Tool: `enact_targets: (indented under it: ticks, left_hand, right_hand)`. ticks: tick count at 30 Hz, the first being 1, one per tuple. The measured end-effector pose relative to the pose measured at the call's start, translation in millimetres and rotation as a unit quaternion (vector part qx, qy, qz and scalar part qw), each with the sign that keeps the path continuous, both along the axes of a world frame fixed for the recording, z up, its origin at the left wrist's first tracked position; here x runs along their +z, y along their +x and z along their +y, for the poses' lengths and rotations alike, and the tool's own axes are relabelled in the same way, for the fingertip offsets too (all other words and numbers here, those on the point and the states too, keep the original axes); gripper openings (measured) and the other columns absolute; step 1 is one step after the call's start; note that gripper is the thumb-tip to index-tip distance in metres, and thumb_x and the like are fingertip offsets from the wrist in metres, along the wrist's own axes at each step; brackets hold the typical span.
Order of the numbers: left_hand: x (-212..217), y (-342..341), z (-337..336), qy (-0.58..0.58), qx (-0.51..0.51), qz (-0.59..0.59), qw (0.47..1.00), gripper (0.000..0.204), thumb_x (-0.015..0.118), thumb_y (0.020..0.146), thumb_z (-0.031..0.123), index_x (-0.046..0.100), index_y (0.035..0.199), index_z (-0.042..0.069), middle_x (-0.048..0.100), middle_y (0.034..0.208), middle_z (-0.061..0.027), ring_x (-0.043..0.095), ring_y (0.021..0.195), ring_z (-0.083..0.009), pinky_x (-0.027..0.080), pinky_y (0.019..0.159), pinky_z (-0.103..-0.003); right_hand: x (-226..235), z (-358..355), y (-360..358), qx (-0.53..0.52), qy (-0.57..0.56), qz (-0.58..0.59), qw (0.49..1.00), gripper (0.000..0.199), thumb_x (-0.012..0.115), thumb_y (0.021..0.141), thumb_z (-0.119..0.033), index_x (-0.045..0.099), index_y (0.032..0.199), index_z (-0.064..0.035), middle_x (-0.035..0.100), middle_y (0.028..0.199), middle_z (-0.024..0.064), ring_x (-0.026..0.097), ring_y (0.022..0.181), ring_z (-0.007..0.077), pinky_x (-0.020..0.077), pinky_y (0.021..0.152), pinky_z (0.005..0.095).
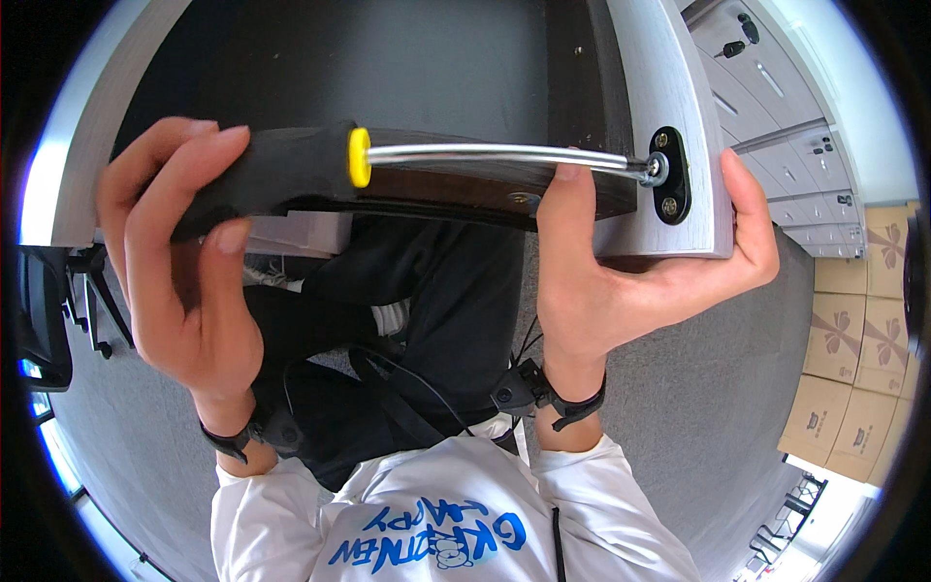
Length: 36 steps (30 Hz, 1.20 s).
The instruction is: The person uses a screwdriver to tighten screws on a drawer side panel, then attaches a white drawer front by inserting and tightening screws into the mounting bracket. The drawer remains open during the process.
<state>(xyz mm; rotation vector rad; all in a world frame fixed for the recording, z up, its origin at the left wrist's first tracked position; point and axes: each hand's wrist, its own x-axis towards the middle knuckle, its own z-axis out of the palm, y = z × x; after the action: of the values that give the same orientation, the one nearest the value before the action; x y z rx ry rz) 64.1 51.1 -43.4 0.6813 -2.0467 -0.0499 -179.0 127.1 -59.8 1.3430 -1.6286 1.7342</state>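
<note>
A screwdriver (281, 170) with a black handle, yellow collar and shiny shaft lies sideways across the view. My left hand (179, 272) is closed around its handle. The tip meets the upper middle of a black oval plate (669, 199) on the front edge of a pale wood-grain side panel (718, 209); screw heads show on that plate. Spread around the panel's lower edge, my right hand (621, 291) grips it, thumb to the left by the shaft and fingers on the outer face. Its thumb tip is at the shaft, and whether they touch I cannot tell.
Dark inner boards of the cabinet (436, 58) fill the upper middle. Grey drawer units (766, 87) with keys (732, 48) stand at right, above stacked cardboard boxes (844, 339). A black office chair (48, 320) is at left. Thin cables (417, 378) run over my dark trousers.
</note>
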Motion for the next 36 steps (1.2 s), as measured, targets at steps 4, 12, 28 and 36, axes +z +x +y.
enact_targets:
  ticks: [4, 12, 28, 36]
  left_hand:
    - [-2, -2, 3, -0.003, 0.012, 0.003, 1.000, 0.030, 0.062, 0.099, 0.006, 0.069, 0.128, 0.006, 0.058, 0.131, -0.0162, 0.064, 0.115, -0.0265, 0.057, 0.091, -0.030]
    - [-3, -2, -2, 0.008, -0.008, 0.012, 1.000, 0.029, 0.063, 0.099, 0.009, 0.069, 0.128, 0.006, 0.058, 0.132, -0.0161, 0.064, 0.113, -0.0260, 0.059, 0.088, -0.029]
    - [21, 11, -11, 0.080, 0.013, -0.116, 0.990, 0.035, 0.049, 0.106, 0.023, 0.063, 0.137, 0.015, 0.056, 0.141, -0.0120, 0.059, 0.125, -0.0265, 0.048, 0.103, -0.030]
    - [40, 2, -19, 0.119, -0.007, -0.166, 0.979, 0.037, 0.041, 0.109, 0.028, 0.062, 0.137, 0.016, 0.060, 0.136, -0.0087, 0.060, 0.123, -0.0242, 0.046, 0.105, -0.031]
  right_hand:
    - [0, 0, 2, -0.008, 0.003, -0.010, 1.000, 0.083, 0.083, 0.072, 0.003, 0.033, 0.138, -0.0032, 0.041, 0.124, 0.0166, 0.055, 0.112, 0.0263, 0.0545, 0.096, 0.0369]
    - [0, 0, 4, -0.009, 0.002, -0.013, 1.000, 0.084, 0.084, 0.072, 0.003, 0.033, 0.139, -0.0040, 0.041, 0.124, 0.0166, 0.056, 0.112, 0.0259, 0.0546, 0.095, 0.0362]
    - [-1, 0, 1, -0.018, 0.008, 0.012, 1.000, 0.083, 0.086, 0.072, 0.002, 0.034, 0.138, -0.0022, 0.041, 0.125, 0.0166, 0.056, 0.113, 0.0271, 0.0548, 0.096, 0.0373]
    - [-2, 2, 2, -0.009, 0.004, -0.002, 1.000, 0.082, 0.085, 0.074, 0.003, 0.035, 0.139, -0.0025, 0.041, 0.126, 0.0161, 0.057, 0.113, 0.0268, 0.0559, 0.095, 0.0358]
